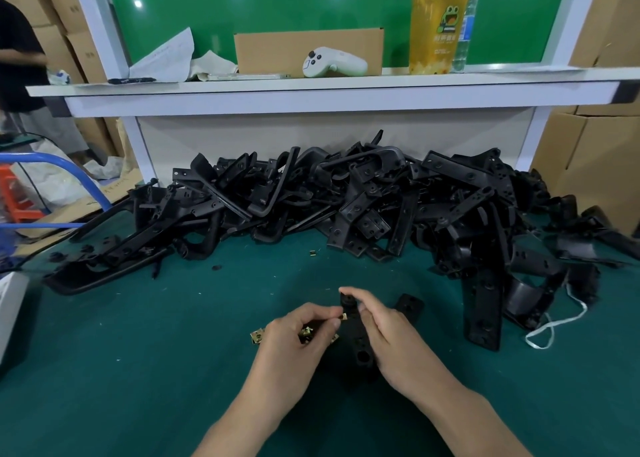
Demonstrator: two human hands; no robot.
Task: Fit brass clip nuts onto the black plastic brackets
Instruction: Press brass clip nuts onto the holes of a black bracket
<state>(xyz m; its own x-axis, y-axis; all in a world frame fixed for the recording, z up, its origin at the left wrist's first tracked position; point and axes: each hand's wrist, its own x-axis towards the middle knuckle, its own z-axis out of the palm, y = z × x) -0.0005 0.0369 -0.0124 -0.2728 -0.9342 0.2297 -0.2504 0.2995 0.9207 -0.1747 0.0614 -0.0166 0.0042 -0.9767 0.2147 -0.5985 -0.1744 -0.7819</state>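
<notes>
Closest to you, your right hand (384, 332) is wrapped round the black bracket (358, 339), which stands nearly upright off the green mat (138, 352), with finger and thumb closed near its top end. Your left hand (298, 335) pinches a brass clip nut (344, 316) right against the bracket's left edge, just below the top hole. A few spare clips seem to be tucked in that palm, though this is hard to make out. The step in hand looks like seating the clip. Line its open mouth square to the edge and brace the bracket with your right thumb. Push straight across until the clip's hole sits over the bracket's hole; a skewed start will likely jam or spring off. More loose clip nuts (256, 336) lie on the mat under your left wrist, within easy reach for the next hole. Just beyond your right hand lies a second bracket (410, 306). A stray clip nut (312, 253) sits further out, near the foot of the heap of brackets (346, 197) waiting along the back. Above them the shelf (311, 86) carries a white game controller (332, 62) and a yellow drink (434, 24).
</notes>
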